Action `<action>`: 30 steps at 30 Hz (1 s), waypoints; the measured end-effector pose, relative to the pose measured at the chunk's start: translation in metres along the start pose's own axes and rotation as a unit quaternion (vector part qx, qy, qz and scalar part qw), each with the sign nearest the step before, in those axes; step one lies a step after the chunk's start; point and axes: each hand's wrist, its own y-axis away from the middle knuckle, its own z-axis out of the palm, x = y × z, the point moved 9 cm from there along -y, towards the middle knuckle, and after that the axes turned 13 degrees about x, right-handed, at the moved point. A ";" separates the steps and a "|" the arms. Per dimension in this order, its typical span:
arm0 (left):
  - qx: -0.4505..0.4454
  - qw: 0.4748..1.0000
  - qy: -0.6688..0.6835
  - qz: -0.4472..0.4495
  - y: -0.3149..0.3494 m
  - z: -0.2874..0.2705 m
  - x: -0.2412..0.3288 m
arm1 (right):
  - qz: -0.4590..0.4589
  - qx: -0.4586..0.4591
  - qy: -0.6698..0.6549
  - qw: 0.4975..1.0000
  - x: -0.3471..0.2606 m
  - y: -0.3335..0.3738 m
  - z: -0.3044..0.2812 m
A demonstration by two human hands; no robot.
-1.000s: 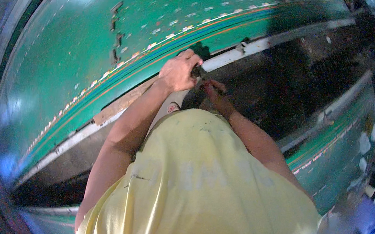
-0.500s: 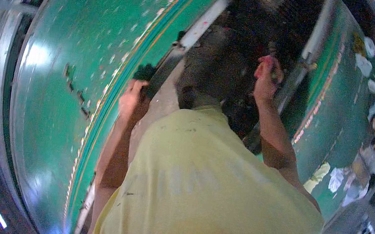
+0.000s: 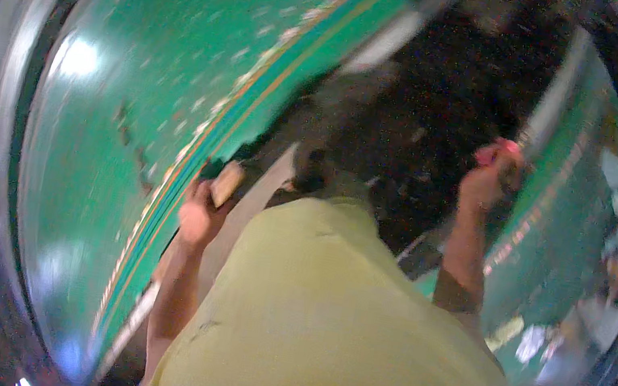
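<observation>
My left hand (image 3: 197, 215) is closed around a small tan block with a dark edge (image 3: 227, 184), perhaps a brush, at the rim of the long green surface on the left. Blur hides its exact kind. To the right, my right hand (image 3: 482, 191) grips a pink, crumpled cloth-like thing (image 3: 499, 153) beside the edge of the right-hand green surface. Both forearms reach forward from the lower edge, and dark floor shows between the hands.
A green surface (image 3: 106, 184) with an orange-and-blue striped border curves along the left. Another green surface (image 3: 545, 224) runs along the right, with pale crumpled pieces (image 3: 532, 342) on it. A dark gap (image 3: 419, 121) lies between them.
Both hands have come nearer to me in the picture; the right one has also moved right with the pink thing. The tan face of the left-hand block now shows. The whole view has shifted.
</observation>
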 end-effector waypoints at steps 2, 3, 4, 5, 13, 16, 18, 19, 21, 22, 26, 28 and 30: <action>-0.024 0.999 -0.014 -0.037 0.007 -0.004 -0.015 | 0.041 -0.081 0.032 0.995 0.017 0.015 0.023; -0.033 0.999 -0.009 -0.039 0.004 -0.006 -0.013 | 0.073 -0.133 -0.003 0.988 0.016 0.034 0.044; -0.036 0.998 -0.001 -0.050 0.007 -0.004 -0.019 | 0.100 -0.182 -0.035 0.978 0.011 0.053 0.062; -0.035 0.998 0.010 -0.043 0.001 -0.011 -0.013 | 0.103 -0.220 -0.022 0.970 0.011 0.075 0.072; -0.052 0.991 0.064 -0.104 0.003 -0.007 -0.020 | 0.043 -0.527 0.137 0.837 -0.008 0.255 0.125; -0.089 0.985 0.088 -0.116 0.002 -0.004 -0.022 | 0.013 -0.577 0.181 0.796 0.004 0.295 0.122; -0.109 0.980 0.109 -0.129 0.003 -0.001 -0.027 | 0.021 -0.594 0.169 0.786 0.000 0.312 0.118; -0.118 0.976 0.122 -0.138 0.005 0.000 -0.028 | 0.034 -0.592 0.191 0.782 0.005 0.311 0.112; -0.119 0.967 0.185 -0.130 0.003 -0.012 -0.023 | -0.010 -0.572 0.172 0.802 -0.003 0.305 0.110; -0.112 0.959 0.235 -0.111 0.000 -0.028 -0.015 | -0.031 -0.562 0.160 0.811 -0.005 0.301 0.108; 0.027 0.951 0.305 0.030 -0.047 -0.153 -0.012 | -0.012 -0.484 0.198 0.852 0.029 0.275 0.092; 0.170 0.965 0.200 -0.027 -0.066 -0.215 -0.056 | 0.051 -0.458 0.177 0.869 0.021 0.282 0.095; 0.368 0.861 0.291 -0.194 -0.051 -0.249 -0.141 | 0.022 -0.462 0.163 0.872 0.009 0.290 0.101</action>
